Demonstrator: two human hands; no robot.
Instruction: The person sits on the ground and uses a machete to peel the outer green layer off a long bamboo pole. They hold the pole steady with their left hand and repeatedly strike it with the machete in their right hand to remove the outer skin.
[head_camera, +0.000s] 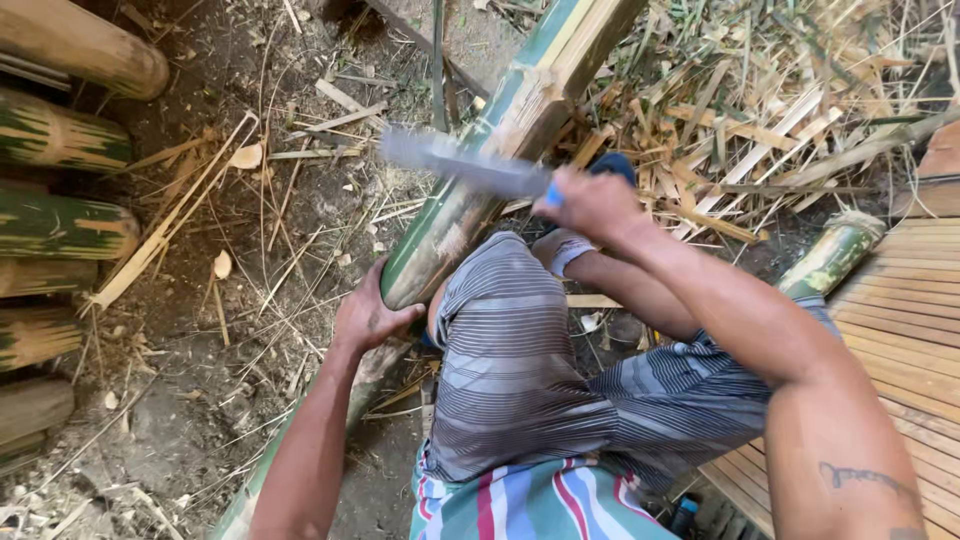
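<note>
The person sits low, with one knee in striped grey shorts (510, 350) raised in the middle of the view. A long green bamboo pole (450, 225) lies at a slant across the ground, going from the lower left up to the top centre, and it passes just beside this knee. The upper part of the pole is already split, and the pale inside wood shows there.

The left hand (370, 318) is closed around the pole from the left side, near the knee. The right hand (590, 203) is closed around the blue handle of a big knife (462, 163). The blade looks blurred; it lies across the pole just below the split part, but I cannot tell if it touches the wood.

At the left edge, several cut bamboo logs (65, 225) lie side by side on the ground. Many pale bamboo strips (760, 110) are piled at the upper right. A platform of bamboo slats (910, 310) is at the right edge.
</note>
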